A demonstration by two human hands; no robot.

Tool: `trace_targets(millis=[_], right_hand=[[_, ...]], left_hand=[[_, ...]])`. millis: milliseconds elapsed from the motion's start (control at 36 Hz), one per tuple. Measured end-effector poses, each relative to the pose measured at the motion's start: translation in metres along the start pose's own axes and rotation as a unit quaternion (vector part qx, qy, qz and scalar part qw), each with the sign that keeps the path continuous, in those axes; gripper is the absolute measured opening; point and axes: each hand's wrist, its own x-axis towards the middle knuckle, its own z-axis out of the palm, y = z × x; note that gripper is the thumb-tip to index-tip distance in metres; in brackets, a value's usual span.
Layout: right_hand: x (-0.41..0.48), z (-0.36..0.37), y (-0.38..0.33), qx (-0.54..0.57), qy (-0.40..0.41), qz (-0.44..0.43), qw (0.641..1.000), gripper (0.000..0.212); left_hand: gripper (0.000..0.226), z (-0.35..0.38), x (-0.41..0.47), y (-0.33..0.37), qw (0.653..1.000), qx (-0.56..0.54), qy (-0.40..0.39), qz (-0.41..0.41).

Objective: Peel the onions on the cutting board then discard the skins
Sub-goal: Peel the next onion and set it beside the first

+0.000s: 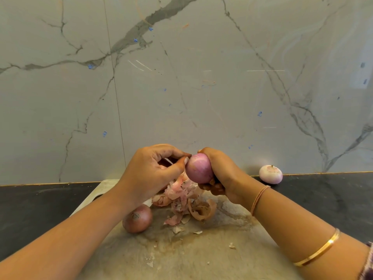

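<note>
My right hand (221, 174) grips a purple, mostly peeled onion (198, 168) above the cutting board (201, 253). My left hand (153, 170) pinches at the onion's left end with thumb and forefinger, where a thin pale strip of skin shows between the fingers. Under my hands, a pile of pink and brown onion skins (185, 199) lies on the board. An unpeeled brown onion (137, 218) sits on the board's left side, just below my left wrist.
A peeled pale onion (270, 174) rests on the dark countertop (323, 199) at the right, against the marble wall (181, 77). Small skin flakes (232, 245) dot the board.
</note>
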Motion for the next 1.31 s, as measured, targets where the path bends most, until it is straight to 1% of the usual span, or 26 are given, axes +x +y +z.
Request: trace_targets(millis=[28,111,139,194,222,306,444,528,611,639,667,694,750,778,833,889,944,1000,1083,1139,1222,1306], right_hand=[[0.0,-0.001,-0.001,0.014,-0.001,0.004,1.0,0.038],[-0.002,-0.003,-0.003,0.052,-0.001,0.014,0.999,0.038],[-0.002,-0.004,-0.004,0.059,0.001,0.018,0.998,0.041],[-0.002,-0.004,-0.004,0.065,-0.001,0.023,0.998,0.044],[-0.001,-0.003,-0.004,0.064,-0.005,0.023,0.998,0.044],[-0.001,-0.002,-0.004,0.06,-0.018,0.026,0.998,0.043],[0.001,-0.002,-0.002,0.048,-0.019,0.039,0.998,0.048],[0.001,-0.001,-0.002,0.052,-0.017,0.035,0.998,0.048],[0.0,-0.002,-0.003,0.066,-0.011,0.031,0.997,0.047],[-0.001,-0.003,-0.004,0.073,-0.013,0.029,0.997,0.047],[-0.001,-0.003,-0.004,0.078,-0.015,0.026,0.997,0.046],[-0.001,-0.002,-0.004,0.08,-0.016,0.021,0.996,0.046],[-0.001,-0.001,-0.003,0.072,-0.009,0.008,0.997,0.043],[0.0,0.0,-0.002,0.064,-0.003,0.001,0.998,0.041],[0.001,0.0,-0.001,0.051,-0.001,-0.011,0.999,0.04],[0.001,0.0,-0.001,0.052,-0.014,-0.02,0.998,0.042],[0.001,-0.001,-0.002,0.062,-0.035,-0.03,0.997,0.047],[0.0,-0.001,-0.003,0.071,-0.053,-0.047,0.995,0.048],[-0.002,0.001,-0.004,0.083,-0.072,-0.082,0.991,0.043],[-0.002,0.002,-0.004,0.069,-0.079,-0.107,0.989,0.04],[-0.002,0.003,-0.003,0.022,-0.078,-0.158,0.984,0.036],[-0.002,0.003,-0.005,0.039,-0.089,-0.198,0.975,0.029]], left_hand=[[0.01,0.0,0.0,0.001,1.0,0.019,-0.002,0.011],[0.038,0.001,-0.002,0.0,0.996,0.081,-0.007,0.046],[0.042,0.002,-0.001,0.0,0.993,0.095,-0.009,0.063],[0.043,0.003,-0.001,-0.001,0.989,0.113,-0.005,0.092],[0.041,0.004,-0.001,-0.002,0.988,0.113,0.001,0.101],[0.024,0.006,0.001,-0.002,0.992,0.079,0.013,0.096],[0.012,0.009,0.001,0.0,0.998,-0.039,0.044,0.028],[0.007,0.01,0.002,-0.001,0.998,-0.039,0.053,-0.011],[0.011,0.008,0.001,-0.002,0.996,-0.033,0.072,-0.026],[0.008,0.007,0.001,-0.002,0.996,-0.042,0.068,-0.028],[0.014,0.005,0.001,-0.002,0.997,-0.046,0.049,-0.031],[0.027,0.004,0.0,-0.003,0.999,-0.034,0.021,-0.027],[0.05,0.001,0.001,-0.008,0.997,0.066,-0.045,0.02],[0.057,0.002,0.001,-0.01,0.99,0.115,-0.07,0.047],[0.06,0.003,0.002,-0.012,0.983,0.151,-0.081,0.071],[0.052,0.003,0.003,-0.012,0.984,0.145,-0.067,0.08],[0.044,0.002,0.003,-0.009,0.988,0.129,-0.055,0.06],[0.048,0.0,0.004,-0.007,0.996,0.082,-0.035,0.011],[0.049,0.001,0.004,-0.008,0.999,0.002,-0.002,-0.05],[0.047,0.001,0.005,-0.01,0.997,-0.023,0.015,-0.066],[0.044,0.002,0.006,-0.009,0.996,-0.024,0.032,-0.075],[0.044,0.003,0.007,-0.007,0.993,-0.046,0.057,-0.097]])
